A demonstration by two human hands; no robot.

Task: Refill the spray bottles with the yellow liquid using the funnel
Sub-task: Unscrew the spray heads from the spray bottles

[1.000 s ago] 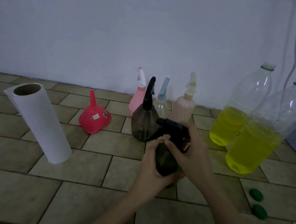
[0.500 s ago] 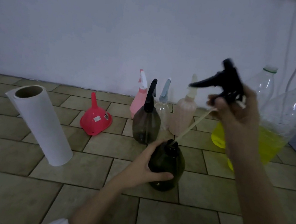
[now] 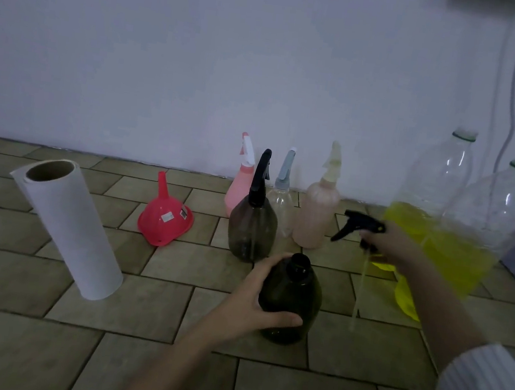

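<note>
Left hand grips the dark open bottle around its body, thumb at the front and fingers wrapped behind, holding it upright on the tiled worktop. Right hand is closed on the black trigger head, held in the air to the right of that bottle, with its pale dip tube hanging down toward the tiles.

Step in hand, as judged: preparation of the first spray bottle. Its neck is uncapped; no filling has begun. The red funnel lies mouth-down on the tiles, well to the left of the open bottle and untouched. Two large clear bottles holding the yellow liquid stand at the right, uncapped as far as can be seen.

Next move calls for: setting the trigger head down where the tube stays clean, then seating the funnel spout in the open neck before pouring.

Hard to make out: the liquid level inside the dark bottle, if any; the right fingers, which are blurred. Four capped spray bottles stand behind. A paper roll stands at the left.
</note>
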